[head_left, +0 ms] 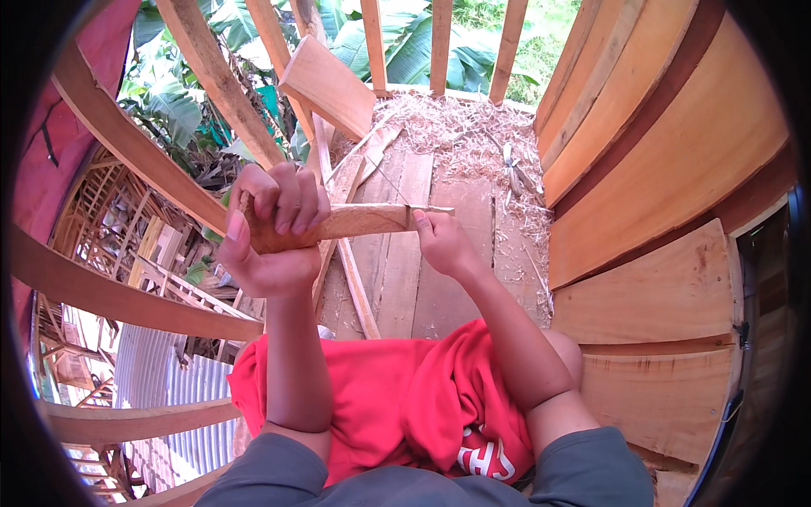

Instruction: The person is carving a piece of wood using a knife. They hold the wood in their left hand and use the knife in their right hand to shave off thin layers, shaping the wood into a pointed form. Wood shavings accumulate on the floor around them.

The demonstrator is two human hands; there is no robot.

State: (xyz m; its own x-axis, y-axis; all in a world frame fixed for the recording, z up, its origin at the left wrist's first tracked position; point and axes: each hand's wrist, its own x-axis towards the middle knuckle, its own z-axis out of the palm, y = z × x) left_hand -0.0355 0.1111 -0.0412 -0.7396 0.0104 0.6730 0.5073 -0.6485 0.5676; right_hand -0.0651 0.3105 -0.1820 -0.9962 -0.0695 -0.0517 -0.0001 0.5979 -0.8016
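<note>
Steadying the wooden piece (365, 221) above the shaving-strewn plank floor (393, 283) probably works best with the left hand (287, 269), fingers curled round its broad end, gripping firmly, and the right hand (446, 245), fingers pinching near its narrow tip, holding lightly.

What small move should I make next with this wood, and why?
Perhaps pinch the dark strand against the wood with your right hand. That hand is right beside where the strand seems to cross, while your left hand grips the thicker end, which should keep it steady.
</note>
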